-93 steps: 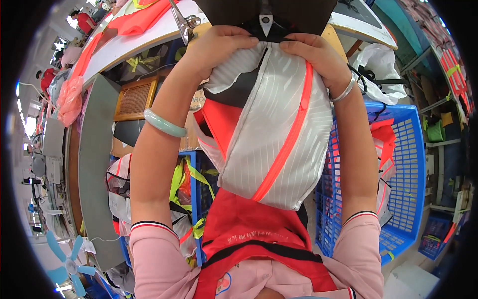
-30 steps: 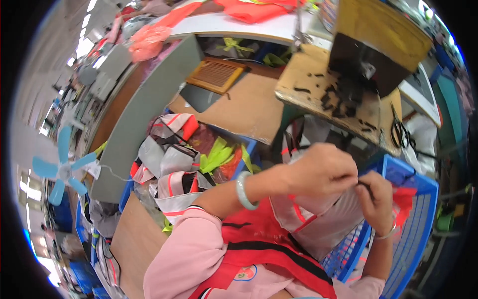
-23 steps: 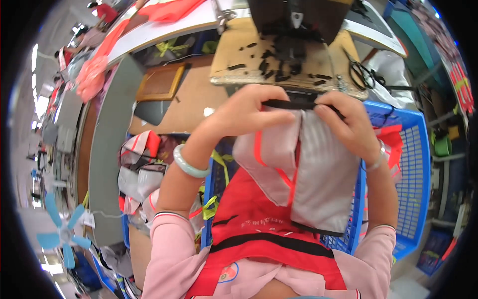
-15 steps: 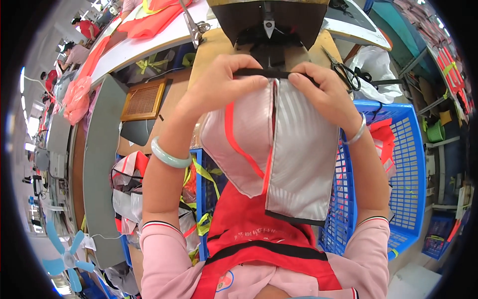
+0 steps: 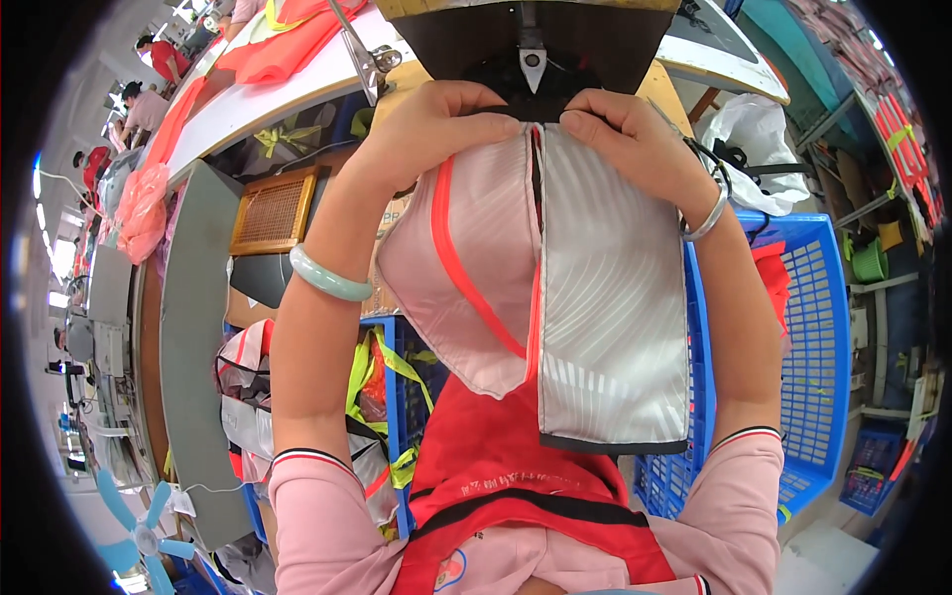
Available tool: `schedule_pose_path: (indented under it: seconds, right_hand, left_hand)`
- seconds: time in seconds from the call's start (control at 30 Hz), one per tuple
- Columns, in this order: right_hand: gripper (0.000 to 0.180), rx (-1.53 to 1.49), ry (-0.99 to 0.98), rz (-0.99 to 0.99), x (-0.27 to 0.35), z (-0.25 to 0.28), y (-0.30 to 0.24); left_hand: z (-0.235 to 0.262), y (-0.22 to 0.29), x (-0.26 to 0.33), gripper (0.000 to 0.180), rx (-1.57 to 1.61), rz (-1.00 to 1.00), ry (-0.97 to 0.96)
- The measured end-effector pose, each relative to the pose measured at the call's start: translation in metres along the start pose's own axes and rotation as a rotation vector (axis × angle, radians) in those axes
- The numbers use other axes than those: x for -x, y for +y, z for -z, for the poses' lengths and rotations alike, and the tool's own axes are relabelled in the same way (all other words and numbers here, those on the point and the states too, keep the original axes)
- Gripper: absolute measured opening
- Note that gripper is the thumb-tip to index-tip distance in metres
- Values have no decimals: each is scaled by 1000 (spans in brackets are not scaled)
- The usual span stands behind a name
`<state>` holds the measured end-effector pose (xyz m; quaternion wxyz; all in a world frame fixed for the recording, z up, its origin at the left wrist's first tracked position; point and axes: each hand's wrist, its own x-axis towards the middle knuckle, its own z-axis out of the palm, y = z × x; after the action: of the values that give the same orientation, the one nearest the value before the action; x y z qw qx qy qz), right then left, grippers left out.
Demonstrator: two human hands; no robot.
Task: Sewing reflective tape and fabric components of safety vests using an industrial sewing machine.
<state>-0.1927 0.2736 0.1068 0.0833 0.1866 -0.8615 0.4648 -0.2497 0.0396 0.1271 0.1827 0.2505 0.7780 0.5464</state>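
Note:
A silvery-grey fabric piece (image 5: 610, 297) with orange-red piping and a dark band along its top edge hangs from both my hands. My left hand (image 5: 441, 129) pinches the band left of the centre seam, thumb on top. On the other side of the seam, my right hand (image 5: 635, 144) grips the same edge between thumb and fingers. Just beyond my fingertips stands a dark machine head (image 5: 446, 45) with a pointed metal part (image 5: 533, 69) at its middle. The fabric's lower end hangs in front of my red apron (image 5: 516, 446).
A blue plastic basket (image 5: 818, 297) holding orange cloth stands at the right. Black-handled scissors (image 5: 716, 169) lie by a white plastic bag (image 5: 754, 139). At the left are a grey panel (image 5: 203, 347), a woven wooden-framed panel (image 5: 273, 210) and bundled grey-and-orange pieces (image 5: 248, 407). Other people work far left.
Both hands have moved away from me toward the machine, carrying the fabric's top edge closer to it. The fabric now hangs flatter and more spread out.

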Motion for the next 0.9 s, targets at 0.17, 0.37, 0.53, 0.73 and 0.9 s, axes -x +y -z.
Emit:
schedule_pose_path:
  seconds: [0.17, 0.37, 0.53, 0.73, 0.9]
  right_hand:
    - [26, -37, -60, -58, -9, 4, 9]
    - [26, -14, 4, 33, -15, 6, 11]
    - [26, 22, 0, 33, -22, 5, 14]
    - [27, -30, 74, 75, -22, 3, 16]
    - [26, 83, 186, 101, -11, 26, 22]
  left_hand:
    - [1, 2, -11, 37, 38, 52, 5]
    - [1, 1, -16, 47, 85, 66, 46]
    - [6, -2, -20, 51, 206, 68, 75]
    - [7, -4, -24, 43, 229, 61, 56]
    - [33, -12, -15, 32, 353, 7, 176]
